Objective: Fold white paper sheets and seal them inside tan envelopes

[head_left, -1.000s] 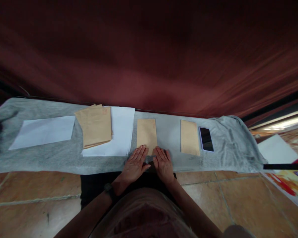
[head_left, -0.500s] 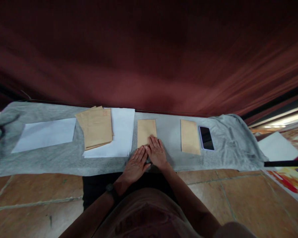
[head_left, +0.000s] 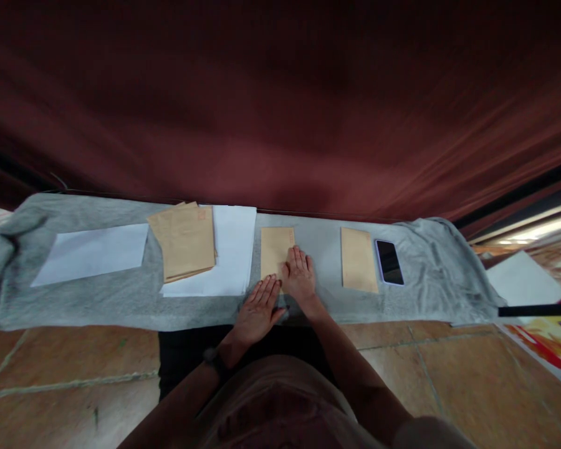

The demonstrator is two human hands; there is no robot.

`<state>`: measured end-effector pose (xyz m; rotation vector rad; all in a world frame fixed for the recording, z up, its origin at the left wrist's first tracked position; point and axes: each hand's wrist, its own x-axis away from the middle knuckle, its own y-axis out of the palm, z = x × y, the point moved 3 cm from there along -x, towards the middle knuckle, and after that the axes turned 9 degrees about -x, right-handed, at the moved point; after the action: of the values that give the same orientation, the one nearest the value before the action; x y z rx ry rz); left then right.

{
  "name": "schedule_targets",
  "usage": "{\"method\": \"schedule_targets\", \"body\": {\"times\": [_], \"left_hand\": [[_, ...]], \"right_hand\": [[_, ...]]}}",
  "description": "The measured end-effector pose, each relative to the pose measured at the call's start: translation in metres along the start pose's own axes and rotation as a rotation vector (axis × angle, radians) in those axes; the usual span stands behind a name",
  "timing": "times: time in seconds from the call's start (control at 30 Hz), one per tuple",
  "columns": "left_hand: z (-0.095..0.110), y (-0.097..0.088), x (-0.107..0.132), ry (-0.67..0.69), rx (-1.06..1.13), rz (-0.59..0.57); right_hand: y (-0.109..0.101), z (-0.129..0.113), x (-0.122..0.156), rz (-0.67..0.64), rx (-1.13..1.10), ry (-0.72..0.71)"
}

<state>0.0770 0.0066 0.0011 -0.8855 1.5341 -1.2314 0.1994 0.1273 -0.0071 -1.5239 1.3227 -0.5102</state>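
A brown paper envelope [head_left: 275, 246] lies flat on the grey cloth in front of me, its lower part partly covered by my hands. My left hand [head_left: 258, 310] rests flat with fingers stretched out, its fingertips at the envelope's lower left edge. On the envelope's right side lies my right hand [head_left: 300, 274], open and palm down, fingers pointing away from me. Near my left thumb there is a small dark object [head_left: 283, 308], too small to make out.
Left of my hands, several brown envelopes [head_left: 189, 243] lie on white paper sheets [head_left: 236, 249]. Farther left is another white sheet [head_left: 91, 252]. To the right are one more envelope [head_left: 359, 259] and a phone [head_left: 389, 262]. A grey cloth [head_left: 318, 249] covers the narrow surface before a dark red curtain [head_left: 280, 156].
My right hand has shifted slightly up and to the right over the envelope, apart from the left fingertips. My left hand stays nearly in place.
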Motion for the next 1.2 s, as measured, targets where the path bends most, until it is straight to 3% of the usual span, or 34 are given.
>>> {"method": "schedule_targets", "body": {"times": [0.27,0.83,0.97,1.2], "left_hand": [[0.001,0.001,0.007,-0.084,-0.005,0.024],[0.004,0.002,0.007,-0.175,0.018,0.018],[0.01,0.004,-0.014,-0.174,0.039,-0.026],[0.013,0.02,-0.082,-0.082,0.109,-0.055]], "right_hand": [[-0.004,0.007,0.012,0.038,0.013,-0.025],[-0.027,0.016,0.04,-0.057,0.022,-0.025],[-0.03,0.016,0.048,-0.088,0.022,-0.044],[-0.032,0.016,0.048,-0.13,0.039,-0.05]]}}
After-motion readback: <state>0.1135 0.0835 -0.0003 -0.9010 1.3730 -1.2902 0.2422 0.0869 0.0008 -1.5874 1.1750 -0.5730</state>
